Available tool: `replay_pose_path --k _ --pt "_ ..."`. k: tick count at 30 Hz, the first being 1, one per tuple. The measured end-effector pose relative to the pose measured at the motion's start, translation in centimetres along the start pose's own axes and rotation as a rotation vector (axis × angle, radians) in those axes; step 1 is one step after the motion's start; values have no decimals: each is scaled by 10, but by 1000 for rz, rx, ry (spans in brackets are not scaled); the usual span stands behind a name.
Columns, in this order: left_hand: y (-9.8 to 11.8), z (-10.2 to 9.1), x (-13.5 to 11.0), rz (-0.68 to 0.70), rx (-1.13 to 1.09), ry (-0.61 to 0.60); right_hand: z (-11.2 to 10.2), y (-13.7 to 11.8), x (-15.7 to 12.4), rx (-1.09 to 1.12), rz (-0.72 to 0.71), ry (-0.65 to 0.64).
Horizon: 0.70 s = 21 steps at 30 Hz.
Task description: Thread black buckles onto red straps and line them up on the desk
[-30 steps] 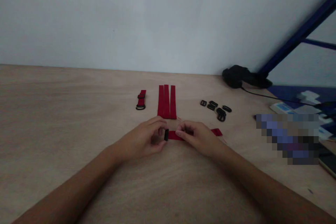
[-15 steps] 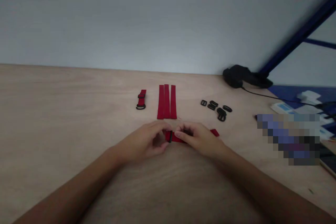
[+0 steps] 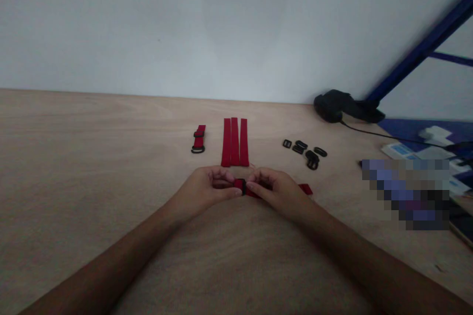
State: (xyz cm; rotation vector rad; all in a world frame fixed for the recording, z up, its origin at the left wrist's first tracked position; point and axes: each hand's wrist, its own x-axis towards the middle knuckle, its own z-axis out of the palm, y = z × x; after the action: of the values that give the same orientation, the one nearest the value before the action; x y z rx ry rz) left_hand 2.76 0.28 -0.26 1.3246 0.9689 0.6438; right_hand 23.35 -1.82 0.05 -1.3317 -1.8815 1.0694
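A red webbing strap (image 3: 253, 192) with a black slider buckle (image 3: 243, 187) threaded on it lies between my two hands, low over the wooden table. My left hand (image 3: 209, 187) pinches the strap's end at the buckle's left side. From the right, my right hand (image 3: 275, 188) grips the strap just past the buckle, thumb and fingers closed. The strap's other end (image 3: 306, 189) sticks out beyond my right hand; the stretch under the palm is hidden.
Beyond my hands lie three flat red straps (image 3: 235, 142). A strap with black hardware (image 3: 198, 140) is to their left. Several black buckles (image 3: 301, 146) are scattered on the right. A black corded device (image 3: 343, 107) stands by the wall, and a blurred-out object (image 3: 414, 197) lies far right.
My left fingers have closed in on the strap's end by the buckle. The buckle has shifted slightly right and up, and the strap's far end shows a little farther right.
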Motion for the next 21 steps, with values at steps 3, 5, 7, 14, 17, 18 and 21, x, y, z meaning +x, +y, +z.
replay_pose_path --k 3,5,7,14,17,18,21 --pt "3 1 -1 8 67 -17 1 -1 -1 -14 -22 2" --pt "1 1 -1 65 94 -31 2 -4 -3 -39 -79 39" --pt "0 1 -1 127 91 -53 4 -9 -5 -91 -186 70" --pt "1 3 -7 150 -22 -159 4 -12 -5 -159 -312 65" --pt "0 4 -8 180 -142 -242 4 -10 -4 -133 -315 37" --pt "-1 4 -7 195 -160 -270 4 -9 -4 -118 -297 38" --pt "-3 4 -4 223 -105 -283 6 -9 -5 -34 -223 42"
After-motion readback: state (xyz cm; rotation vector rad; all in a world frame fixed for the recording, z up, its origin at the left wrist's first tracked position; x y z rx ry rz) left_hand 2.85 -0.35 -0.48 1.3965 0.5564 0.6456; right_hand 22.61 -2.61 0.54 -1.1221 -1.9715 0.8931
